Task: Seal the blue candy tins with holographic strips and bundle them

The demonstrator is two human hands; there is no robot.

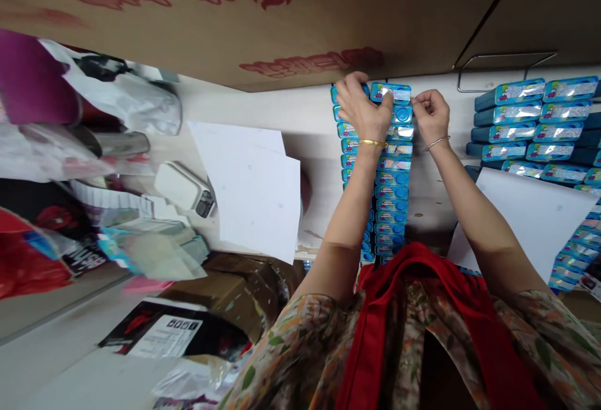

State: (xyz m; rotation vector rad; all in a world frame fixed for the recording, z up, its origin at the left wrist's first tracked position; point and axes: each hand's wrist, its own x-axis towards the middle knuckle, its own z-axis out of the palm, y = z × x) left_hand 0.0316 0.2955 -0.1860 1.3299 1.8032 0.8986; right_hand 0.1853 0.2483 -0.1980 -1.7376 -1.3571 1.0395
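Note:
My left hand (pixel 364 109) lies over the far end of two rows of small blue boxes. Its fingers are spread across the left row, and its thumb rests on the farthest blue box (pixel 397 92) of the right row. That box has a shiny, silvery label on its face. Just beside its right edge is my right hand (pixel 432 114), thumb and forefinger pinched together. Whatever is between those fingertips is too small to make out. Nearer to me, the right row (pixel 392 203) runs down towards my red apron straps (pixel 370 335), partly hidden by my left forearm.
A large cardboard box (pixel 300 28) walls off the far side. More blue boxes (pixel 516 112) stand stacked at the right, with a white sheet (pixel 530 216) over some. White sheets (pixel 258 191), a pale device (pixel 183 191) and plastic bags (pixel 131 97) lie to the left.

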